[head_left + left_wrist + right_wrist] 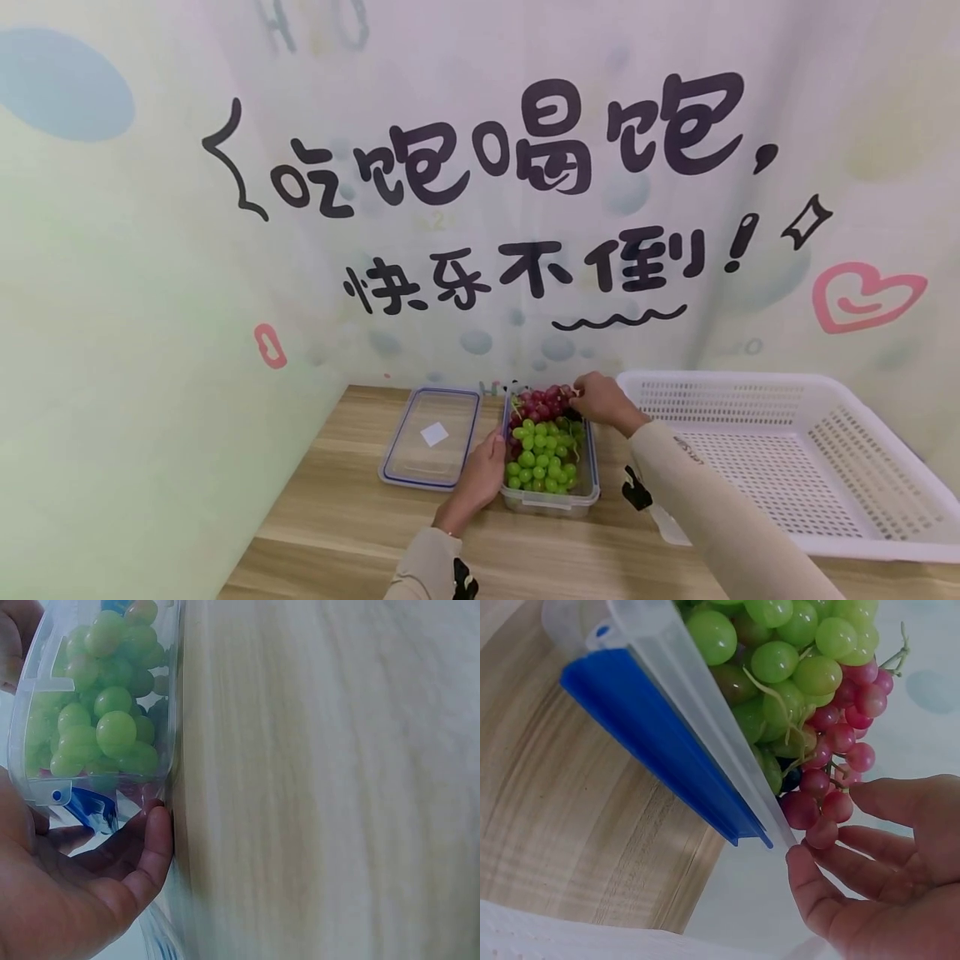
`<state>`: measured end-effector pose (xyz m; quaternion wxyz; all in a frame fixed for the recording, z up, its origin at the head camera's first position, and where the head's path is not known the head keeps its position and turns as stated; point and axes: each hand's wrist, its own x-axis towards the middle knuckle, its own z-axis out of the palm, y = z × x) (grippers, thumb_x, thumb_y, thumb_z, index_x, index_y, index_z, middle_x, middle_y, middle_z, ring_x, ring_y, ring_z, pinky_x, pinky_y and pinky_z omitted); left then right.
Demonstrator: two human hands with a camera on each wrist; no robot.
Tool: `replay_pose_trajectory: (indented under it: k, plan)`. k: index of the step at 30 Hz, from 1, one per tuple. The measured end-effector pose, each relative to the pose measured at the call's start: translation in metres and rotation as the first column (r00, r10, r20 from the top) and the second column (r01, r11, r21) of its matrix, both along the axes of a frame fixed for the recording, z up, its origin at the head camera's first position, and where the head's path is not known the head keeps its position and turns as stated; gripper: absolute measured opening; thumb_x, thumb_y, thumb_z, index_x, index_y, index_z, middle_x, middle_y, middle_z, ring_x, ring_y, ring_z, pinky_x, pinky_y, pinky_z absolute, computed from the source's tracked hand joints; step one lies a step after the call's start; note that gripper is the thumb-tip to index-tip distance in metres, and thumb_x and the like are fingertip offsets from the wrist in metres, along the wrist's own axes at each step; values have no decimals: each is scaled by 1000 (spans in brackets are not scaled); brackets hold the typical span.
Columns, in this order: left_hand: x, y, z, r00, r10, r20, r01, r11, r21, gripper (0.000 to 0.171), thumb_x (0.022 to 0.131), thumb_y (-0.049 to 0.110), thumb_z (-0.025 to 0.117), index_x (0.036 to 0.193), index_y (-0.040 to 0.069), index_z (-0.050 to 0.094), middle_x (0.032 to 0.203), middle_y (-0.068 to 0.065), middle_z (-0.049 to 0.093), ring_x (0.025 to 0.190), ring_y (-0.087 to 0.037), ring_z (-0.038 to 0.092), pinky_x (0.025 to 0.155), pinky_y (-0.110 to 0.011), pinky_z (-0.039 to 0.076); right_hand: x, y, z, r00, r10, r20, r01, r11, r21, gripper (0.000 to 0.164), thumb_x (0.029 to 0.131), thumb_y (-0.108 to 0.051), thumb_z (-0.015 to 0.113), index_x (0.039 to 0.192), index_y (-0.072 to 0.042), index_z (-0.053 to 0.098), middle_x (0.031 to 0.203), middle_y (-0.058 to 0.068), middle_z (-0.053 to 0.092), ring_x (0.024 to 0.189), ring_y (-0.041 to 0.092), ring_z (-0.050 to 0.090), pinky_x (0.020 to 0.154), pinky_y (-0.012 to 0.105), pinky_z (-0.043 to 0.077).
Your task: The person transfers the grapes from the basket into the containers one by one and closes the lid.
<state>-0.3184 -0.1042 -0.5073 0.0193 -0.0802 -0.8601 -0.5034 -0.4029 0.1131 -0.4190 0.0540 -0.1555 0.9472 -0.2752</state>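
Observation:
A clear plastic food container holds a bunch of green grapes at its near end and a bunch of red grapes at its far end. My right hand pinches the red grapes at the far right corner, thumb above and fingers below in the right wrist view. Low on the container's left side, the loosely bent fingers of my left hand touch the wall by a hanging blue clip. Another blue clip hangs down on the right side. Some dark fruit shows between the bunches.
Left of the container lies its clear lid with a blue seal and a white label. A large white slotted basket stands to the right. The wooden table meets a printed curtain at the back.

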Motion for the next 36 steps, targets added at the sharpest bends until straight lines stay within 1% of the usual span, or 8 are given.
replay_pose_trajectory:
  k: [4,10,17,20,23,27,33,36]
  plan:
    - [-1,1,1,1000,-5,8,5,1000,1,49,110,19,22,151,-6,32,151,-26,40,141,-42,37,115,-56,31,3,4,3,1000,-12,-12,12,1000,1,32,91,-7,59,116,12,65,106,27,68,89,31,65,73,37,57]
    - [0,2,3,1000,-5,-13,5,1000,-21,48,110,18,24,149,-7,36,149,-27,44,139,-44,39,115,-57,32,9,11,9,999,-24,-31,23,999,-33,40,94,-7,57,128,14,57,125,33,61,117,46,58,95,53,53]
    - [5,-2,11,999,39,0,-38,997,-74,49,110,23,27,149,-6,36,150,-27,42,140,-44,38,115,-57,31,18,27,15,991,-17,-129,8,998,-68,38,96,-10,57,127,12,59,126,30,62,115,44,60,97,55,51]
    - [6,-6,16,998,58,-29,-61,993,-104,50,110,25,29,149,-5,38,147,-28,45,133,-45,47,111,-57,38,23,38,16,987,-9,-163,-1,998,-59,38,96,-11,57,126,12,60,125,30,62,113,45,60,95,56,51]
    - [6,-11,21,997,67,-39,-71,989,-128,51,110,27,29,150,-4,36,114,-31,63,95,-39,64,93,-53,51,27,51,17,984,-7,-180,-3,999,-54,39,96,-11,56,126,12,59,126,30,61,114,48,60,95,58,51]
    - [3,-18,25,997,71,-40,-76,986,-146,54,109,30,29,152,-2,33,66,-7,45,56,-17,41,69,-37,46,33,69,17,979,-15,-205,9,999,-33,40,97,-12,55,126,14,58,126,33,60,114,50,59,96,60,49]
    - [0,-26,28,996,76,-55,-83,984,-158,53,109,29,32,152,-1,34,63,2,41,53,-12,37,56,-30,39,37,92,17,974,-28,-225,26,1000,-12,40,97,-13,57,125,16,58,125,35,60,113,50,59,94,60,49]
    - [-1,-31,27,991,85,-107,-103,980,-172,50,108,25,34,149,-4,38,77,-8,57,68,-19,54,71,-39,51,39,97,17,976,-46,-214,37,998,-46,40,97,-13,57,126,14,58,126,34,60,111,50,60,93,59,50]
